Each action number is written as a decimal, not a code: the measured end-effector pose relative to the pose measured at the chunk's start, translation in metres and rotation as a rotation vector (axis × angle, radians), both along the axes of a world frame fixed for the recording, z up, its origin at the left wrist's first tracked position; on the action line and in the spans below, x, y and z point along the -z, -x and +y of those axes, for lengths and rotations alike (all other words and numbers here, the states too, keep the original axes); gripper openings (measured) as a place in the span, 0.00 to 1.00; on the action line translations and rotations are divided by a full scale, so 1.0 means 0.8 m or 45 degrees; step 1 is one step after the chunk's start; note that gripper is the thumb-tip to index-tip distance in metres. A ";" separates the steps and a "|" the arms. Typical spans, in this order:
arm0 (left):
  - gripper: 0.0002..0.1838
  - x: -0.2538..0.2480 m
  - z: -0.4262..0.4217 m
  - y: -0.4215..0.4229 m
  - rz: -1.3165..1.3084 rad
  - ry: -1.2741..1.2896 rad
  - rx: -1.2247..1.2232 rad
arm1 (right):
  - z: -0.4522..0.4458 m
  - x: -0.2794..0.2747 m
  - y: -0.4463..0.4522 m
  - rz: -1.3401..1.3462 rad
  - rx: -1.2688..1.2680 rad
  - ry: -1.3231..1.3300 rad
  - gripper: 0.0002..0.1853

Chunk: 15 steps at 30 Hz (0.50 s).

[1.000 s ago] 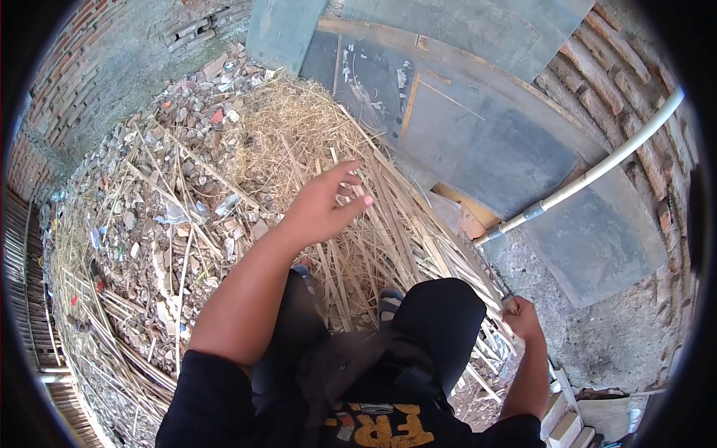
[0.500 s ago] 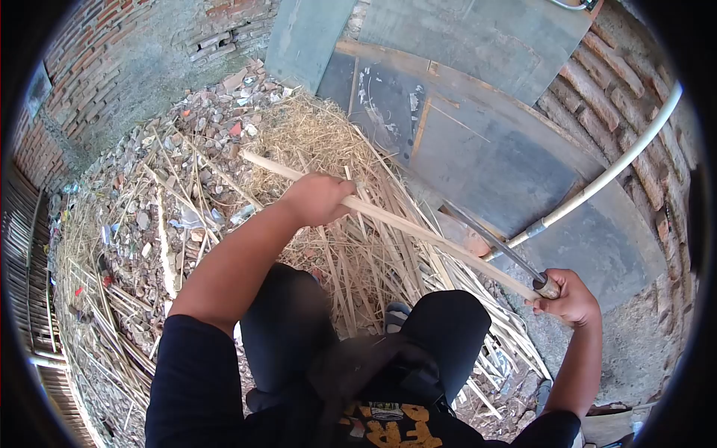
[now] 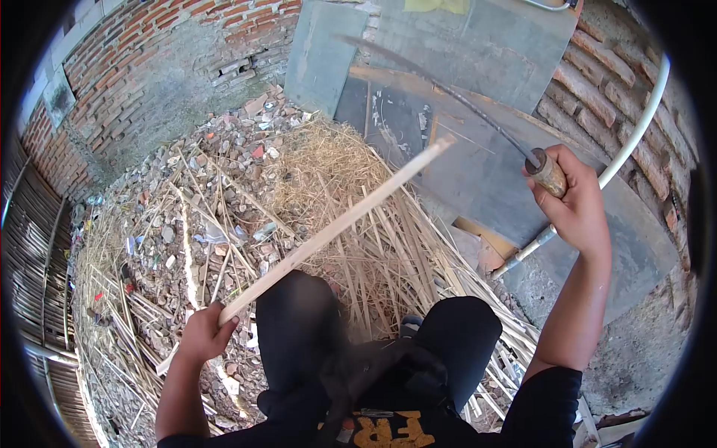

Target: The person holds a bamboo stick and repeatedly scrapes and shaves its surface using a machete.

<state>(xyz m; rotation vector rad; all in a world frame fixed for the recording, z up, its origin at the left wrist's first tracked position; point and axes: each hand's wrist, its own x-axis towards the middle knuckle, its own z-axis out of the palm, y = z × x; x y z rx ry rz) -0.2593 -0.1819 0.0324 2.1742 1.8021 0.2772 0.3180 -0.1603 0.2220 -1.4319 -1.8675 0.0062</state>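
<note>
While jagged rubble (image 3: 160,224) and matted straw (image 3: 321,157) lie below a rough brick wall (image 3: 179,56) and flat grey panels (image 3: 493,63), left hand (image 3: 205,334) clenches a straight, pale strip (image 3: 336,228) near its lower end, slanting above the knees (image 3: 459,328), right hand (image 3: 579,201) wrapped round the stubby brown handle (image 3: 550,175) of a long, dark, curved blade (image 3: 485,118).

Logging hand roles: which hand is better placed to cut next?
Probably the right hand: it grips the handle of the raised blade, while the left hand holds the pale strip by its lower end.
</note>
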 end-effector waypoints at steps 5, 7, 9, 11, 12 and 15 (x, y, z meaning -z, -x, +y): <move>0.24 0.024 -0.057 -0.057 -0.305 0.049 -0.204 | 0.038 0.073 0.073 0.198 0.132 -0.091 0.14; 0.24 0.034 -0.056 -0.079 -0.303 0.029 -0.238 | 0.068 0.129 0.090 0.018 0.208 -0.278 0.18; 0.24 0.025 -0.054 -0.102 -0.257 0.039 -0.258 | 0.089 0.169 0.101 -0.177 0.205 -0.459 0.20; 0.24 0.038 -0.045 -0.103 -0.271 -0.031 -0.237 | 0.105 0.202 0.107 -0.194 0.168 -0.452 0.21; 0.23 0.040 -0.040 -0.103 -0.260 -0.034 -0.236 | 0.106 0.214 0.109 -0.207 0.151 -0.425 0.21; 0.22 0.032 -0.033 -0.115 -0.248 -0.025 -0.257 | 0.103 0.247 0.115 -0.225 0.111 -0.263 0.19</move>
